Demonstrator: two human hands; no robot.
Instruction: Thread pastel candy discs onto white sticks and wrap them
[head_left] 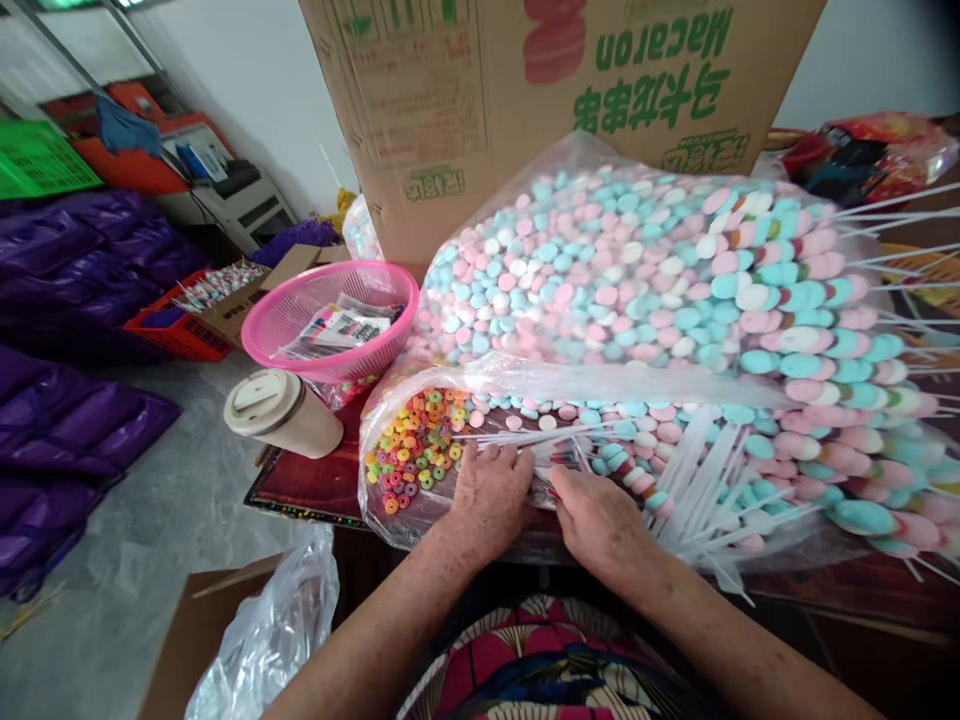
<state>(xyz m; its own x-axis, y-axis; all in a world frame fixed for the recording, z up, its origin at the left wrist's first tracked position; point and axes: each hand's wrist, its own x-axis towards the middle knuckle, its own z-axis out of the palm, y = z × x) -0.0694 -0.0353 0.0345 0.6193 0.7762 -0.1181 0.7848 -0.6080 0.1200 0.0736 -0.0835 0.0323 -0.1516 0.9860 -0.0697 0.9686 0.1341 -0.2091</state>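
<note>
Two bare hands work close together over a dark red bench (296, 482), and from where I stand I cannot tell whether either grips anything. The left hand (491, 490) is palm down, fingers bent, just below loose white sticks (544, 436). The right hand (596, 515) is just beside it, fingers curled inward; near its knuckles lies a short skewer of blue, pink and white candies (637, 478). Left of the hands, bright ring candies (424, 440) are scattered on clear plastic (369, 425). Beyond, pastel disc candies (562, 290) heap up under clear film, with loaded skewers (817, 340) piled rightward. A pink basket (259, 330) holding packets stands behind a lidded cup (307, 430).
</note>
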